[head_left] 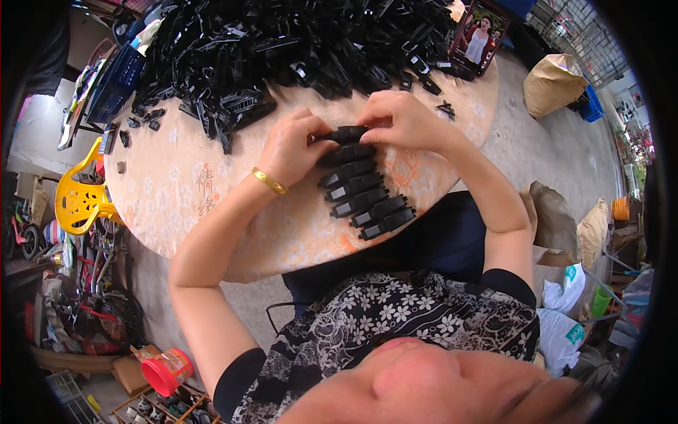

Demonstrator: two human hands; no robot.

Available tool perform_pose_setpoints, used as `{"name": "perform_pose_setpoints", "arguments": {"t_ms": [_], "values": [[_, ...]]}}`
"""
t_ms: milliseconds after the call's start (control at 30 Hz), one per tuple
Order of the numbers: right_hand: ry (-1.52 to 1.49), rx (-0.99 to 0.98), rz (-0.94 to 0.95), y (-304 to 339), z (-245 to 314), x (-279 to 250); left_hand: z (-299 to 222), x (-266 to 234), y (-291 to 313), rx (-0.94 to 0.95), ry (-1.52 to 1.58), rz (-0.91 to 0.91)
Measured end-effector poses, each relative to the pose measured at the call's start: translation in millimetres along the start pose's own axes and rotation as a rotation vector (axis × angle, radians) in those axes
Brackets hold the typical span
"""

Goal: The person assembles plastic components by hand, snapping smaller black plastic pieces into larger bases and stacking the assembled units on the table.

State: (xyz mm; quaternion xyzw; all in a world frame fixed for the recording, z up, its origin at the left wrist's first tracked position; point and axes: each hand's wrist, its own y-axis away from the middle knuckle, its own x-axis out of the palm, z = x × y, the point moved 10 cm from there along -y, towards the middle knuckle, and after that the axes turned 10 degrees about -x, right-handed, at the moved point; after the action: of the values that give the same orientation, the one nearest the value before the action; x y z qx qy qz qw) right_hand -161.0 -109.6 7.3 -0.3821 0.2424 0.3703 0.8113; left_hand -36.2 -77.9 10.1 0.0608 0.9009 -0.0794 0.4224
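Note:
A small black plastic part (347, 134) is pinched at both ends between my two hands, at the far end of a stack. My left hand (300, 147) grips its left end with thumb and fingers, a gold bangle (270, 181) on that wrist. At the right end, my right hand (401, 121) holds it the same way. Just nearer to me, several like black parts (360, 194) lie side by side in a slanting row on the table. Fingers partly hide the ends of the held part.
A large heap of loose black plastic parts (282, 49) covers the far side of the round, pale patterned table (169, 212). A phone (479, 35) playing a video stands at the far right. A yellow chair (74, 191) is at the left, a brown sack (554, 86) on the floor at right.

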Motion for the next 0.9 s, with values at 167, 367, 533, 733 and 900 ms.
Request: {"name": "perform_pose_setpoints", "arguments": {"t_ms": [167, 367, 533, 733, 900], "values": [[-0.054, 0.023, 0.053, -0.8, 8.7, 2.9, -0.6, 1.0, 1.2, 0.036, -0.008, 0.04], [0.741, 0.219, -0.265, 28.2, -18.7, -88.1, -16.2, -28.3, 2.3, 0.274, -0.214, -0.062], [0.841, 0.575, -0.042, 48.2, -49.2, -90.5, 21.7, -73.8, -2.3, -0.027, -0.821, -0.466], [0.816, 0.373, -0.089, 36.6, -37.0, -78.5, 42.5, -57.0, -8.6, -0.06, -0.904, -0.297], [0.689, 0.105, -0.118, 17.5, 11.3, -54.2, 32.1, -52.3, -4.5, -0.027, -0.784, -0.249]]}}
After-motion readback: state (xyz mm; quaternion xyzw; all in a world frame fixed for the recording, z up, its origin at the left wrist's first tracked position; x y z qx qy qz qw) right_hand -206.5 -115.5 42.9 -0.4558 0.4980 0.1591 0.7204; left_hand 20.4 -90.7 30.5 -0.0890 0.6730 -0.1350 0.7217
